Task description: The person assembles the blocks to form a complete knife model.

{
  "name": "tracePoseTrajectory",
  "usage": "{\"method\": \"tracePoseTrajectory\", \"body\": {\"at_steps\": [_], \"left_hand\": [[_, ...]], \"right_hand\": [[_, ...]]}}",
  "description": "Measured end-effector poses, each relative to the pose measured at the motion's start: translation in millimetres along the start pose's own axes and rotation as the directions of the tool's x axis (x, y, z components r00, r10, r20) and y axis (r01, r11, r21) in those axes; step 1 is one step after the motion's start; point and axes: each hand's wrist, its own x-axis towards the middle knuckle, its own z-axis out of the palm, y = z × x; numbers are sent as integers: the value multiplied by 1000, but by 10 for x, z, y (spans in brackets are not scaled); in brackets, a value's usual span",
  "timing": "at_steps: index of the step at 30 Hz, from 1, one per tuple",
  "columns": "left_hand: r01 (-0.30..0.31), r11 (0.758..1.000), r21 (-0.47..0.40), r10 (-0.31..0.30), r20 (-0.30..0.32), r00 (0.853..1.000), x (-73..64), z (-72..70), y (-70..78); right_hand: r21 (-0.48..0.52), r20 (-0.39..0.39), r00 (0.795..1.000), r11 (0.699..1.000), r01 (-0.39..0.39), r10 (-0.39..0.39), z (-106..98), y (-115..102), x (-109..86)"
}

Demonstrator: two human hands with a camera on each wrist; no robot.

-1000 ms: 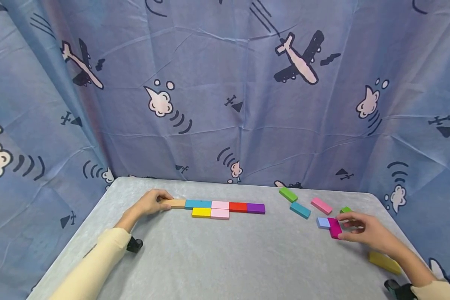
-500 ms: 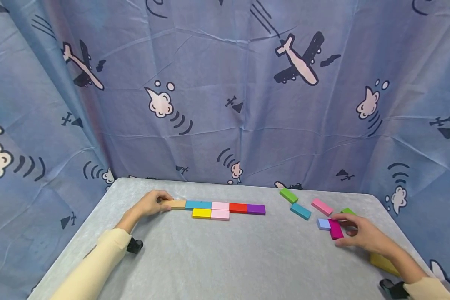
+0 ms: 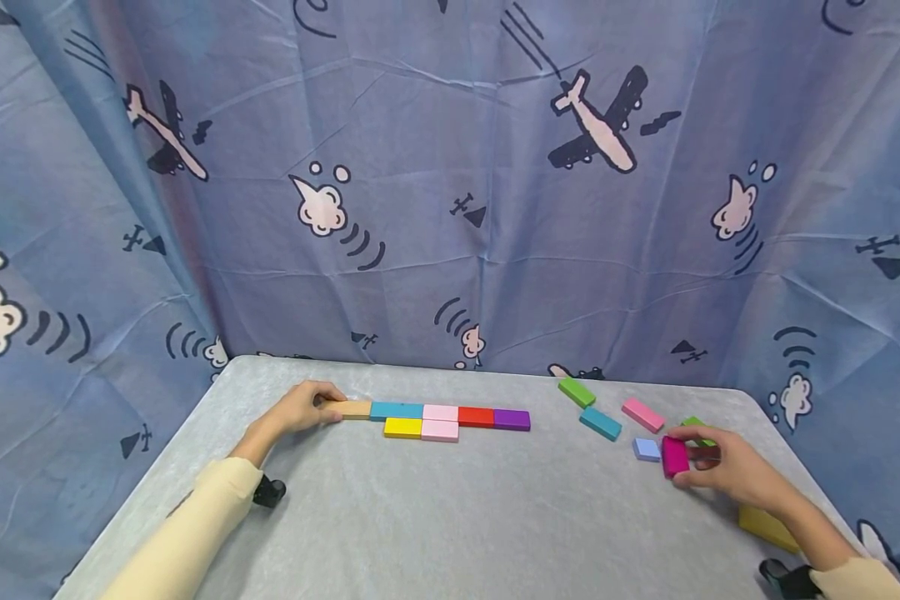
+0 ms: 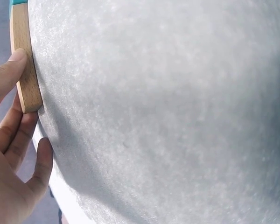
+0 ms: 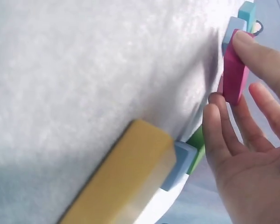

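Note:
At the left end of a row of flat blocks, my left hand point(image 3: 300, 406) pinches a plain wooden block point(image 3: 354, 409), its thumb showing on the wood in the left wrist view. The row continues rightward with a blue block point(image 3: 396, 410), a pink block point(image 3: 440, 412), a red block point(image 3: 476, 417) and a purple block point(image 3: 512, 420). A yellow block point(image 3: 402, 428) and a second pink block point(image 3: 440, 432) lie against its near side. Over on the right, my right hand point(image 3: 742, 471) holds a magenta block point(image 5: 235, 70) between thumb and fingers, apart from a light blue block point(image 3: 646, 450).
Loose blocks lie about the right side: green point(image 3: 576, 391), teal point(image 3: 599, 423), pink point(image 3: 642, 414) and a partly hidden green block point(image 3: 699, 422). A larger mustard block point(image 5: 123, 175) sits under the right forearm. A patterned curtain point(image 3: 390, 208) hangs behind the grey table point(image 3: 457, 525).
The magenta block has come away from the light blue block, shifting slightly right and tilting in my right hand. My left hand stays where it was.

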Motion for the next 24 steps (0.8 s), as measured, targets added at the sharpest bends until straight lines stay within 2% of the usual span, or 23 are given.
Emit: {"method": "tracePoseTrajectory", "body": {"at_steps": [12,20,24], "left_hand": [[5,1000,-3,-5,3,1000,-2,1,-2],[-4,1000,3,4,3,1000,0,-5,1],[-4,1000,2,4,0,1000,0,-4,-3]], "right_hand": [[118,11,999,992,41,-42,5,-182,-30],[202,89,991,976,83,-103,105,-376,45],[209,90,988,972,104,-125,171,-478,101]]}}
